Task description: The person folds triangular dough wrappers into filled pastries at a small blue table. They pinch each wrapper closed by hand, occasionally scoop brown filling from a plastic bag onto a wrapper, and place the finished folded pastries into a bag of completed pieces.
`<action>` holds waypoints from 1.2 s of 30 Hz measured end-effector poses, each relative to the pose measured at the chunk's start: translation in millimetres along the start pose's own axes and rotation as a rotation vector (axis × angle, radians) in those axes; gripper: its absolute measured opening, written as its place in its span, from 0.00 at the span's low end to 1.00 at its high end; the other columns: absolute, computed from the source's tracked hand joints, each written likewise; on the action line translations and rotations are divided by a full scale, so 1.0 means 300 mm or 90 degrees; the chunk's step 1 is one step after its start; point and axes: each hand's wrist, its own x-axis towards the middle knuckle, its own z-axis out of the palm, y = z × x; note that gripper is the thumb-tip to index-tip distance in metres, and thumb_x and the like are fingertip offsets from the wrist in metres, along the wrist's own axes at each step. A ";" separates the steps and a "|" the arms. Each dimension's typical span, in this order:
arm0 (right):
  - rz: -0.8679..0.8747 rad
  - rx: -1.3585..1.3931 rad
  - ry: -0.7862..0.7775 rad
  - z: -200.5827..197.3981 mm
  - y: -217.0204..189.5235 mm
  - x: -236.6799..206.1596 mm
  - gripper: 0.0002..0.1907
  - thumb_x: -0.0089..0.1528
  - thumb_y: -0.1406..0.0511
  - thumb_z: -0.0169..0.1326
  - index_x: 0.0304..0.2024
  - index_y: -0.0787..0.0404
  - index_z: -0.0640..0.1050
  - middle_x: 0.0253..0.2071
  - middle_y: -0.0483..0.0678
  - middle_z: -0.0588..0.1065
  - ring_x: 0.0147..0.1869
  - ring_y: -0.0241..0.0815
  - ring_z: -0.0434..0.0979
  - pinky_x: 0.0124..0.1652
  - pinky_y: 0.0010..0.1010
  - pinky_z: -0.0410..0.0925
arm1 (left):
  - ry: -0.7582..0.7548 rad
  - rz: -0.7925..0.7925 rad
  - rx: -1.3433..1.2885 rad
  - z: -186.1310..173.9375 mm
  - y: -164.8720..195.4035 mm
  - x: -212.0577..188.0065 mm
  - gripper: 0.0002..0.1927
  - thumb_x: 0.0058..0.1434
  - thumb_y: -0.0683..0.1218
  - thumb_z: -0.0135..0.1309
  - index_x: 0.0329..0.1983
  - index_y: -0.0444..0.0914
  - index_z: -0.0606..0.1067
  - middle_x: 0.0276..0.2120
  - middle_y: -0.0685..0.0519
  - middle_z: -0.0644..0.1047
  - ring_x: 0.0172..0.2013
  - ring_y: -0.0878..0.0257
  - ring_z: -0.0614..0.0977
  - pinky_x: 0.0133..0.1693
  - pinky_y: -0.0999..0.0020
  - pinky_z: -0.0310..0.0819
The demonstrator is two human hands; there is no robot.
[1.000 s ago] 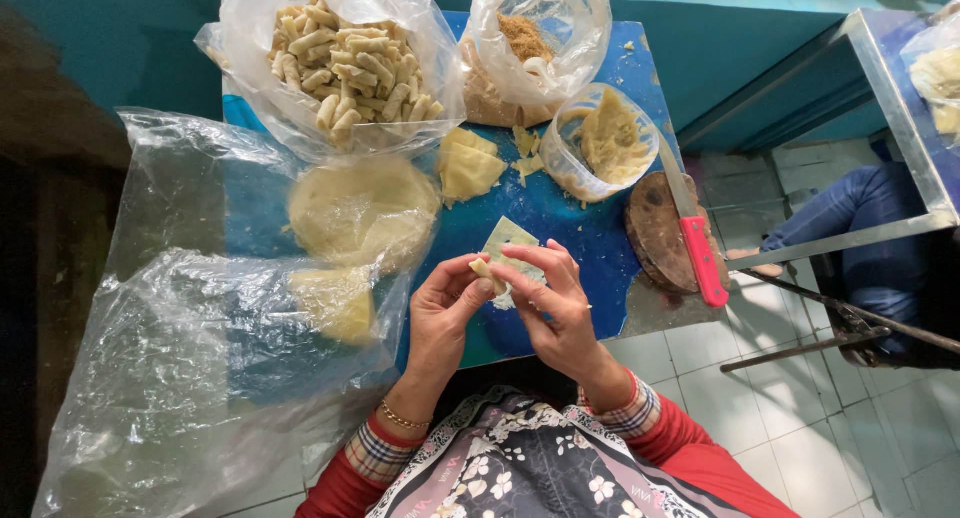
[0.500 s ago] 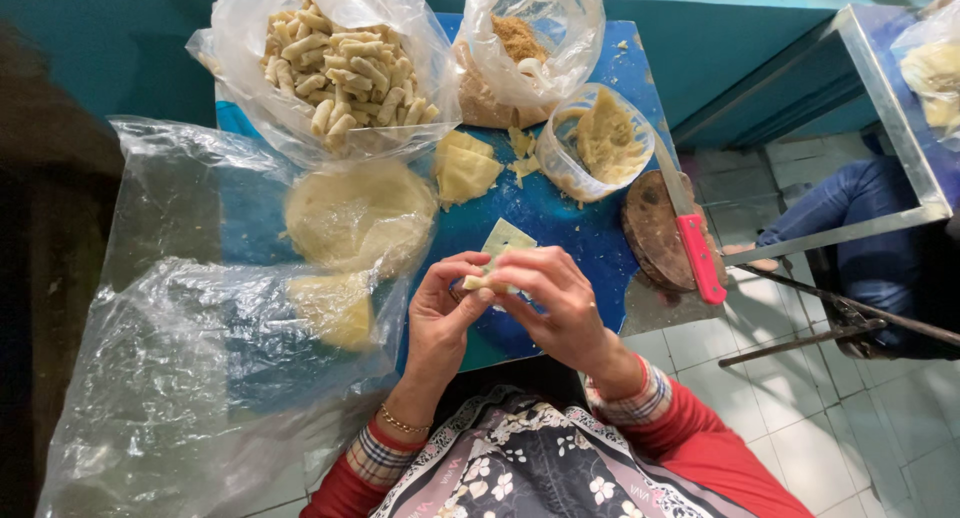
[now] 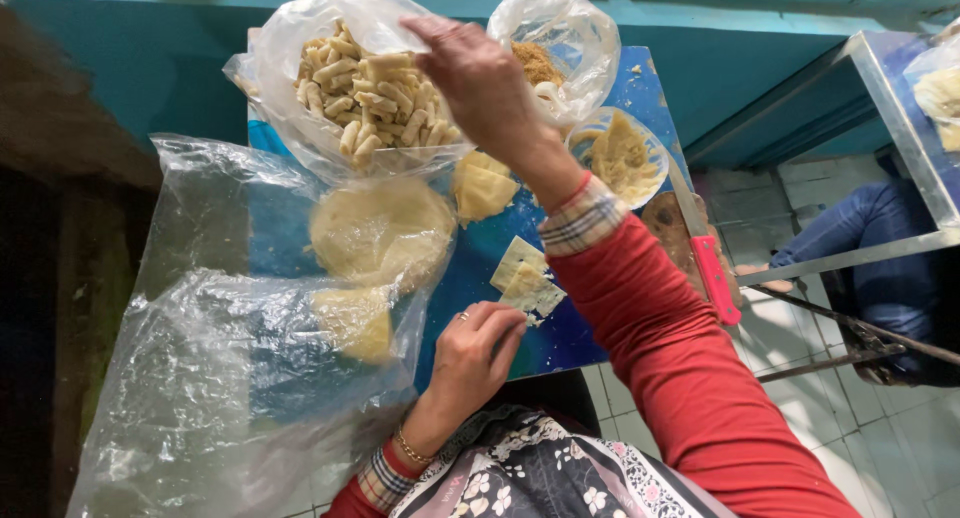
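Judging from the spread, this is the drop-off step of rolling filled dough pieces — a finished roll going to the pile — and the next move would call for picking up a fresh wrapper.

At the left edge of the blue table (image 3: 590, 338) a big clear plastic sheet (image 3: 200, 378) drapes over the side, covering a round stack of pale dough discs (image 3: 380, 228). Near the front edge the left hand (image 3: 478, 350) rests loosely curled, fingers bent, holding nothing that I can see. Just right of it lie square cut wrappers (image 3: 528, 278), pale and floury.

At the back left corner sits an open bag of finished rolls (image 3: 365, 93) — short, tan, finger-shaped. The right hand (image 3: 478, 83) hangs over its rim, fingers pinched downward; whether it holds a roll, I cannot tell. Further right come a bag of brownish filling (image 3: 540, 63), a bowl of shredded filling (image 3: 618, 158), and a red-handled knife (image 3: 712, 273) at the right edge.
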 end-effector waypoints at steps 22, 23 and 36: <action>0.414 -0.358 -0.481 -0.093 0.575 -0.182 0.11 0.61 0.52 0.60 0.43 0.44 0.84 0.43 0.49 0.81 0.49 0.53 0.80 0.48 0.47 0.70 | -0.028 -0.004 0.100 0.017 -0.001 0.007 0.03 0.61 0.41 0.59 0.36 0.38 0.76 0.35 0.51 0.77 0.36 0.53 0.78 0.38 0.59 0.69; 0.420 -0.364 -0.468 -0.089 0.588 -0.179 0.11 0.62 0.52 0.59 0.44 0.43 0.84 0.43 0.49 0.81 0.49 0.54 0.80 0.47 0.47 0.70 | -0.026 -0.002 0.101 0.018 -0.002 0.007 0.03 0.62 0.41 0.59 0.36 0.38 0.76 0.35 0.51 0.77 0.36 0.53 0.78 0.38 0.59 0.69; 0.309 -0.073 -0.299 -0.025 0.658 -0.248 0.13 0.61 0.69 0.57 0.47 0.52 0.85 0.43 0.49 0.82 0.46 0.48 0.82 0.46 0.37 0.73 | -0.032 -0.002 0.104 0.021 -0.010 0.002 0.03 0.61 0.41 0.60 0.35 0.38 0.76 0.34 0.52 0.77 0.36 0.53 0.78 0.38 0.59 0.69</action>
